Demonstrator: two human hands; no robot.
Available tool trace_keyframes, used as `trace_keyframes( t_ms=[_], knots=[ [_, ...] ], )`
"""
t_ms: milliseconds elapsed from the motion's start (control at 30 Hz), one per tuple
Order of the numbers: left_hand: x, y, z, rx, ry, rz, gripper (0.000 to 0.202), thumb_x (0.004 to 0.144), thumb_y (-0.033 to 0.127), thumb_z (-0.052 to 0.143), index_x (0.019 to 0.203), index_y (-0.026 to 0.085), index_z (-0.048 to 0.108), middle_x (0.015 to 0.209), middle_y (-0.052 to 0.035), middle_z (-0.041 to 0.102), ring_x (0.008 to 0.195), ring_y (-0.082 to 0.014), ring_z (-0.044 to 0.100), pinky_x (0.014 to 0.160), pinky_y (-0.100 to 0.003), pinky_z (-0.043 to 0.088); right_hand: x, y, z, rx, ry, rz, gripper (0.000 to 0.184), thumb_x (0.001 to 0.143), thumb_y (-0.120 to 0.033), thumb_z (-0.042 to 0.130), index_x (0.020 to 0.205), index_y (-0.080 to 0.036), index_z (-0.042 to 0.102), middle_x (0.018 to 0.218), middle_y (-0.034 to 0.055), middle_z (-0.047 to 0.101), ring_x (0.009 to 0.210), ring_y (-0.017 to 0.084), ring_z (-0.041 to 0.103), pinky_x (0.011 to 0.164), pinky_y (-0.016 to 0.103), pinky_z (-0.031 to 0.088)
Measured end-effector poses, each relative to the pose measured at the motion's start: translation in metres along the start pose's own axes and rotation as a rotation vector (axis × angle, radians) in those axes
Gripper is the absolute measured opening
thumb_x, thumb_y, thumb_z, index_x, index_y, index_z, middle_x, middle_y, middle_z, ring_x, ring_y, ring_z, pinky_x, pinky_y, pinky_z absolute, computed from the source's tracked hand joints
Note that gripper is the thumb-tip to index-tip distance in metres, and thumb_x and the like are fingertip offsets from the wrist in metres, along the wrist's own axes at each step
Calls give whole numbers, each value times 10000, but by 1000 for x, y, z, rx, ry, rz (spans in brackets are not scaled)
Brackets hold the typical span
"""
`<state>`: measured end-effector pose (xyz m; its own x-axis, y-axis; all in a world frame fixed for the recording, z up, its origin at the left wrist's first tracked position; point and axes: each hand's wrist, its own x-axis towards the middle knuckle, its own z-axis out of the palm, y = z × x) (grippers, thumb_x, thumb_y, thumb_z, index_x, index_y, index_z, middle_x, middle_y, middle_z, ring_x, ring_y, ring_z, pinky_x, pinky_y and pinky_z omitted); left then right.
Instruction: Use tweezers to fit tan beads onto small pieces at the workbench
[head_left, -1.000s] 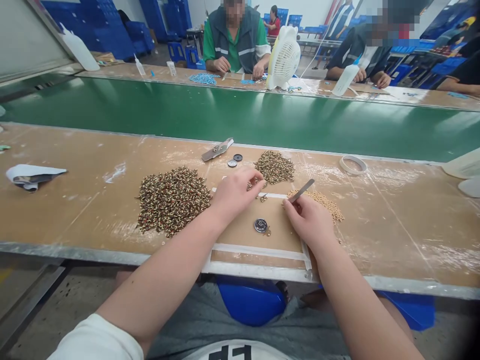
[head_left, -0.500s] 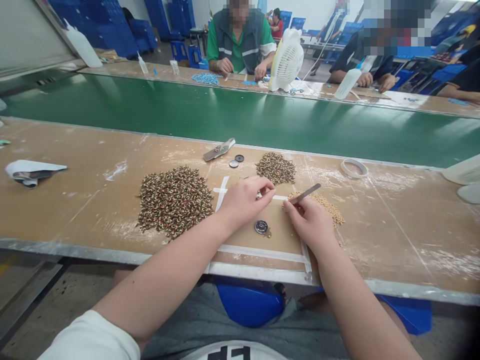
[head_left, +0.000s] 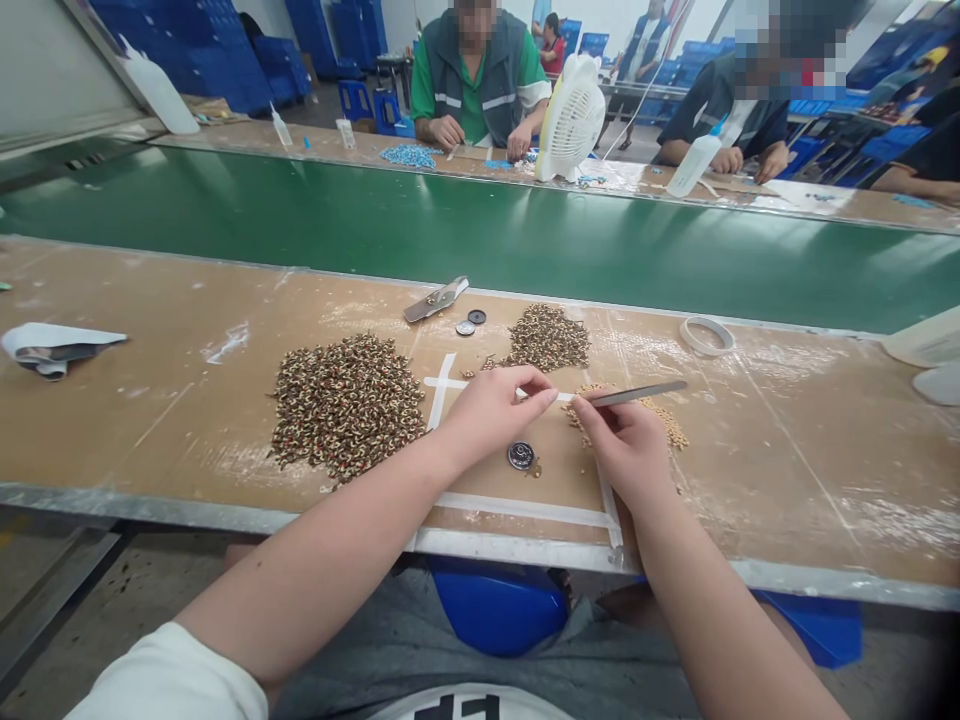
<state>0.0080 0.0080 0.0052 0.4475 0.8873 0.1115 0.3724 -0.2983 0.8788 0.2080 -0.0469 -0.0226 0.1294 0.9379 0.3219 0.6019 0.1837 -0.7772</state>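
Observation:
My right hand (head_left: pixel 631 440) is closed on slim metal tweezers (head_left: pixel 643 392); their broad end sticks out to the right, and the tips are hard to make out near my left fingers. My left hand (head_left: pixel 491 405) is pinched, thumb against forefinger, close to the right fingertips. Anything in that pinch is too small to name. Below the hands lies a dark round disc (head_left: pixel 520 456) with a small amber-coloured smear (head_left: pixel 535 468) beside it. A pile of tiny tan beads (head_left: pixel 669 425) is partly hidden behind my right hand. Small brown-and-cream pieces form a big heap (head_left: pixel 349 405) and a smaller heap (head_left: pixel 549 337).
White tape strips (head_left: pixel 525 508) mark a rectangle on the brown tabletop (head_left: pixel 787 450). A tape roll (head_left: pixel 706 337), two small round lids (head_left: pixel 471 322) and a folded strip (head_left: pixel 436 299) lie farther back. Beyond runs a green belt (head_left: pixel 450 225), with co-workers and a white fan (head_left: pixel 571 120) across it.
My two hands have come closer together, fingertips nearly meeting. The tweezers have swung from a steep slant to nearly level, pointing farther right.

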Motion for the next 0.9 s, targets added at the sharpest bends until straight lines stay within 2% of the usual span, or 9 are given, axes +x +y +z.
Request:
trace_keyframes(
  t_ms=[100, 167, 233, 333, 467, 567, 633, 733, 900],
  knots=[
    [2, 0, 4, -263, -102, -60, 224, 954, 371, 637, 976, 178, 747, 987, -51, 782, 933, -163, 701, 900, -316, 517, -1, -9, 1, 190, 24, -79, 171, 959, -355, 680, 910, -207, 752, 878, 40, 736, 799, 198, 673, 732, 318, 484],
    [3, 1, 4, -339, -150, -88, 229, 956, 365, 642, 953, 165, 753, 981, -62, 786, 925, -152, 702, 903, -300, 515, -1, -12, 2, 233, 33, -118, 135, 957, -320, 690, 917, -210, 757, 882, 37, 734, 805, 191, 668, 742, 320, 485],
    [3, 3, 4, -357, -183, -126, 259, 962, 383, 636, 928, 160, 762, 961, -63, 786, 795, -125, 677, 786, -267, 512, -1, -12, 3, 248, 35, -122, 122, 955, -310, 698, 913, -216, 763, 878, 33, 734, 805, 188, 665, 741, 322, 482],
    [2, 3, 3, -400, -211, -171, 317, 968, 433, 619, 920, 153, 760, 945, -64, 780, 568, -70, 532, 578, -228, 422, -1, -10, 5, 250, 20, -101, 130, 956, -324, 701, 920, -225, 777, 858, 28, 732, 784, 184, 659, 720, 323, 474],
    [4, -3, 4, -453, -244, -194, 306, 930, 442, 673, 977, 149, 750, 963, -76, 778, 489, -40, 406, 490, -208, 323, -2, -9, 7, 209, 23, -87, 143, 947, -350, 712, 938, -230, 789, 891, 36, 749, 780, 185, 665, 693, 318, 471],
    [6, -9, 6, -422, -194, -187, 348, 944, 479, 636, 964, 148, 743, 944, -77, 770, 473, -43, 366, 465, -211, 288, -3, -9, 8, 163, 23, -40, 196, 946, -396, 703, 968, -223, 792, 901, 45, 753, 702, 167, 635, 616, 301, 443],
    [7, -10, 5, -354, -96, -135, 372, 963, 494, 597, 910, 153, 736, 891, -59, 754, 512, -59, 423, 491, -209, 324, -3, -9, 9, 142, 29, -12, 238, 941, -424, 697, 1005, -213, 786, 861, 45, 738, 638, 152, 591, 569, 292, 412],
    [7, -5, -3, -239, 90, 35, 346, 973, 478, 599, 892, 168, 729, 813, -29, 722, 631, -92, 548, 575, -215, 405, -2, -7, 10, 138, 49, 17, 276, 939, -445, 684, 1033, -200, 767, 826, 45, 719, 631, 155, 580, 579, 292, 423],
    [10, 24, -36, -148, 341, 512, 317, 1015, 404, 568, 849, 190, 733, 743, -15, 697, 617, -88, 575, 590, -234, 452, 2, -2, 10, 154, 76, 83, 334, 940, -501, 665, 998, -188, 769, 862, 62, 741, 698, 191, 647, 663, 316, 484]
  ],
)
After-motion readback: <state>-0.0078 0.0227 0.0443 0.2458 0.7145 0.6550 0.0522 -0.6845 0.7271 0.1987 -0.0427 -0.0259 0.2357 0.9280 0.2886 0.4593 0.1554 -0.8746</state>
